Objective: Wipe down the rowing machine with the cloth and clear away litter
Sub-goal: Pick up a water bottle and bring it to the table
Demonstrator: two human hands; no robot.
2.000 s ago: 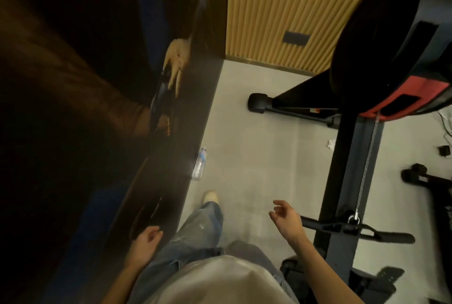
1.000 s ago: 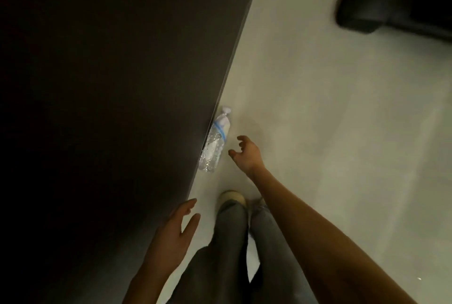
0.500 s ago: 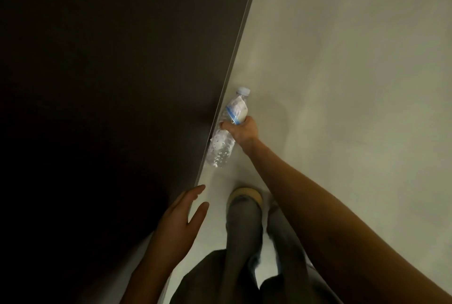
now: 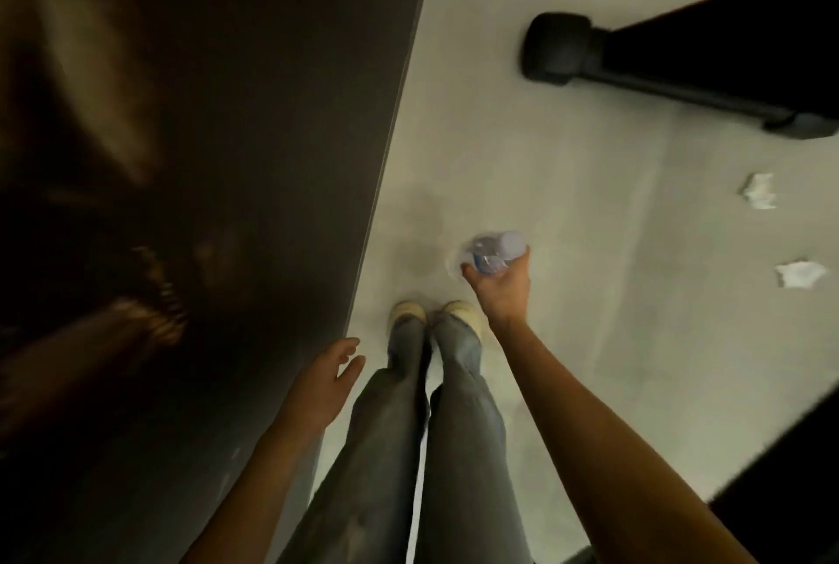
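Observation:
My right hand grips a clear plastic water bottle and holds it off the pale floor, in front of my feet. Its cap end points up towards the camera. My left hand hangs with relaxed fingers beside my left leg, close to the dark wall, holding nothing. Two crumpled white paper scraps lie on the floor at the right, one farther away and one nearer. The rowing machine's black foot and rail cross the upper right. No cloth is in view.
A dark glossy wall panel fills the left half, meeting the floor along a slanted edge. Another dark part of the machine cuts the lower right corner. Pale floor lies open between the wall and the machine.
My right hand reached down to the bottle lying against the wall, closed round it and has lifted it away. The view has risen, bringing the machine's foot and the paper scraps into sight.

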